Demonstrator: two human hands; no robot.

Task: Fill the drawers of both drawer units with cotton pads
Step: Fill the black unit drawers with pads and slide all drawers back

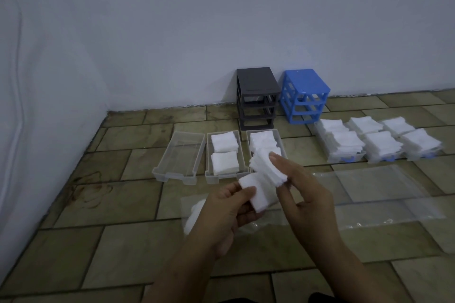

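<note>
Both hands up front over the floor (98, 241): left hand (226, 214) pinching the near end of a cotton pad stack (261, 184), thumb on top; right hand (302, 192) gripping the far end, where the stack fans out. Pad count in the stack: can't tell, edges blur together. Under my left hand a plastic bag (248, 226) with more white pads, mostly hidden by the hand. Right of that, flat clear plastic sheeting (384, 187), edges hard to make out.

Next row out: 3 clear drawers on the floor. Left drawer (178, 157) bare inside, middle drawer (225, 155) holds 2 pad piles, right drawer (266, 145) has pads too but its near half is blocked by the stack and my fingers.

Further right: 3 more drawers (379, 142), blue handles, each heaped with 2 piles, walls barely visible under the pads.

Against the wall: 2 units, grey unit (257, 98) and blue unit (305, 96), 3 open slots each.
</note>
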